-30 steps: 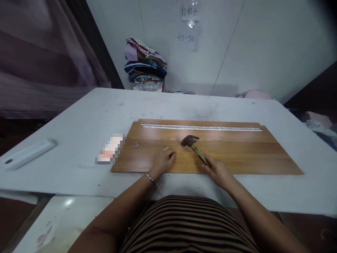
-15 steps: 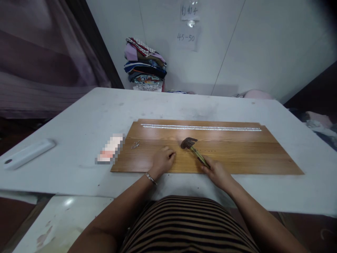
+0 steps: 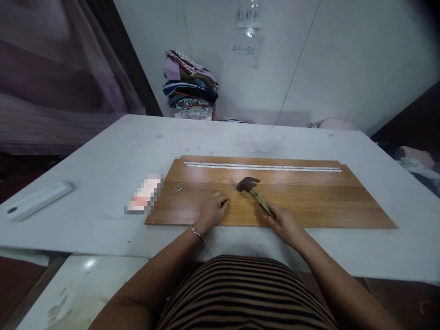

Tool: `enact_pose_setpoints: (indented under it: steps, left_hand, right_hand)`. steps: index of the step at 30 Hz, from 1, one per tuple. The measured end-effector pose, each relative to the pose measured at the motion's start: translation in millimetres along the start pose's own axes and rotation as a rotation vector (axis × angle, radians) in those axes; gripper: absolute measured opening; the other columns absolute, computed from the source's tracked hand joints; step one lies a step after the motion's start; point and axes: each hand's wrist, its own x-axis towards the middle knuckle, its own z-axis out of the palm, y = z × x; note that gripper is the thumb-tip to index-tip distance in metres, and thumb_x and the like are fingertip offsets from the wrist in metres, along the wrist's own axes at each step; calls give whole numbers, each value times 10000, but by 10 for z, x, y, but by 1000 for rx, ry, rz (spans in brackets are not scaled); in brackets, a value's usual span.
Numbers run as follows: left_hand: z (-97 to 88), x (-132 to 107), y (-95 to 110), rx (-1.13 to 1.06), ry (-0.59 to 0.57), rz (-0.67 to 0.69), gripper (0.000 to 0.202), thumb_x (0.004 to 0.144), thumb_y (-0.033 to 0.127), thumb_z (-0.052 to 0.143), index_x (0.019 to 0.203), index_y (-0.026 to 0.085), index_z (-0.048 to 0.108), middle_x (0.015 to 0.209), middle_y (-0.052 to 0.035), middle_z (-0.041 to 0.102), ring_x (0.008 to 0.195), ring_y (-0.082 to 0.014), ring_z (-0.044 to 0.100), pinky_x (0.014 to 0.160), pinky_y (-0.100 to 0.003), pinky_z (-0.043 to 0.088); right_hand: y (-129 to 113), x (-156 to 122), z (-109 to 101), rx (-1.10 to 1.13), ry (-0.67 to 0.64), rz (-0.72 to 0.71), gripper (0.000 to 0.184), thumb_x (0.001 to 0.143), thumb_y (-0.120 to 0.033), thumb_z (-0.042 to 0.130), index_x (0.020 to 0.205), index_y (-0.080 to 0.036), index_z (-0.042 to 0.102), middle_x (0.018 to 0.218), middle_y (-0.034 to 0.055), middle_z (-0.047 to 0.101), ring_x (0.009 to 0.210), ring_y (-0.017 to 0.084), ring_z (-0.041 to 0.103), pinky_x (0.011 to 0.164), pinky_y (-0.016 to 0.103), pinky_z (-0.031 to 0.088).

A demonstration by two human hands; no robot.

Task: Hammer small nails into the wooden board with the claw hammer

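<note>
A brown wooden board [image 3: 316, 201] lies flat before me. My right hand [image 3: 283, 222] is closed around the yellow-green handle of a claw hammer [image 3: 248, 184], whose dark head is over the middle of the board. Small dark marks [image 3: 271, 197] run in a row to the right of the head. On the board, left of the hammer, rests my left hand [image 3: 213, 208] with fingers curled closed; whatever is inside them, if anything, is hidden. Several loose nails [image 3: 177, 189] lie in a small pile near the board's left end.
Two thin white measuring strips [image 3: 263, 167] run along the board's far side. On the white table [image 3: 103, 160] are a pixelated pink object [image 3: 144, 195] and a long white object [image 3: 39, 200]. Folded clothes [image 3: 190, 85] are stacked behind, against the wall.
The hammer has shifted slightly up and to the right together with my right hand. My left hand and the pile of nails stay where they were.
</note>
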Motion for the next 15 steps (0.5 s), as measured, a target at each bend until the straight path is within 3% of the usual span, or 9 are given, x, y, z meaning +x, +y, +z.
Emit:
enact_pose_setpoints:
  steps: [7,15]
  left_hand:
    - [-18,1,12,3,-7,2,222,953,235,554,932,222,775,924,-39,713,905,-173,644,770,-274,448]
    - [-23,-4,30,-5,-23,-9,247,965,251,522,903,218,758,930,-42,708,903,-174,644,761,-286,436]
  right_hand:
    - [-86,7,-47,-42,-53,8,336,909,-288,558,1225,-287,671,1059,72,802,962,330,772,800,413,590]
    - [-180,-15,-67,-68,-82,54,417,923,-250,529,1323,-214,638,1119,124,805,1015,337,765,840,413,578]
